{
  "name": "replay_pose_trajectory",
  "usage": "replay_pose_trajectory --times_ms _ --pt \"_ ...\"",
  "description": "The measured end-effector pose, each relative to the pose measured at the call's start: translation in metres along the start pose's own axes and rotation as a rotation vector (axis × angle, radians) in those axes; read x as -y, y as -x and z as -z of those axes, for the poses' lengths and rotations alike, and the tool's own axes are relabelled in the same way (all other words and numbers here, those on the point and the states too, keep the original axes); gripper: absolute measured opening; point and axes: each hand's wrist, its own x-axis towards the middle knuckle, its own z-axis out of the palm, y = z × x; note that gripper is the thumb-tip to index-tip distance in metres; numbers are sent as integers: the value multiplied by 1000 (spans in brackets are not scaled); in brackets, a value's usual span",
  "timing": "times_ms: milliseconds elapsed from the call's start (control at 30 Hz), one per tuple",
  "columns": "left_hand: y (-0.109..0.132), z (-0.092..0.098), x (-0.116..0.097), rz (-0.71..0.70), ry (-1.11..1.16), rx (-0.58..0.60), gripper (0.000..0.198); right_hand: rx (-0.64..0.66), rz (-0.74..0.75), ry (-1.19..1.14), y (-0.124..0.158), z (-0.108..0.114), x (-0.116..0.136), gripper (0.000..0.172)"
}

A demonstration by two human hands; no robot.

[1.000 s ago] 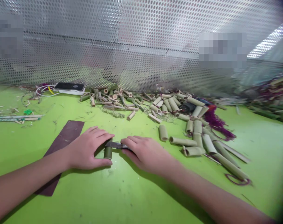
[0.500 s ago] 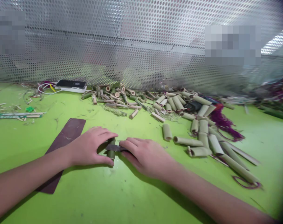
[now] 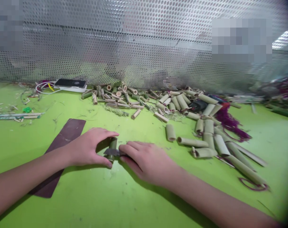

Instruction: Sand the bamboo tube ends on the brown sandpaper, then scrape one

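My left hand (image 3: 90, 147) holds a short green bamboo tube (image 3: 113, 143) by its two ends, fingers at the far end and thumb at the near end. In my right hand (image 3: 147, 160) is a knife (image 3: 113, 152), its handle mostly hidden under the closed fingers. The dark blade lies across the tube, nearer its thumb end, and points toward my left palm. Under my left wrist and forearm stretches a dark brown strip of sandpaper-like sheet (image 3: 69, 134).
Many bamboo pieces (image 3: 181, 102) lie heaped along a perforated metal screen (image 3: 125, 63). Tied bamboo segments (image 3: 243, 167) spread at right beside purple threads (image 3: 229, 123). A dark phone-like device (image 3: 71, 83) with a white cable sits back left. Thin sticks (image 3: 18, 116) lie at far left on the green table (image 3: 106, 199).
The blade sits slightly closer to the tube's near end, and more of the tube shows beyond it. Both hands keep their grip. The whole view has shifted slightly.
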Motion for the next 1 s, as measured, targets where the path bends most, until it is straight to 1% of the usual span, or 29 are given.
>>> replay_pose_trajectory --times_ms 67,133,200,300,433,567,633,700,800,900,1000 --pt "0 0 0 15 2 3 88 -16 -61 27 0 0 0 17" --pt "-1 1 0 21 4 5 87 -4 -47 21 0 -1 0 17" --pt "-2 1 0 -17 6 5 81 0 -20 0 -1 -2 0 19" --pt "-2 1 1 -92 11 -7 72 -43 -72 6 -1 -4 0 21" --pt "-3 1 1 -50 21 -12 78 -29 -14 0 -1 -5 -1 18" --pt "-3 1 1 15 31 22 86 -46 -68 -5 -1 -4 -1 18" --pt "-3 1 1 39 31 27 89 -35 -26 -36 -1 -4 0 17" --pt "-3 1 1 36 31 23 89 -34 -18 -35 -1 -4 0 16" --pt "-3 2 1 9 35 11 87 -50 -80 17 -1 -3 -1 16" --pt "-3 3 1 17 27 4 87 -34 -31 13 -2 -3 -1 17" --pt "-2 2 1 33 30 17 87 -46 -68 20 -2 -2 -1 18"
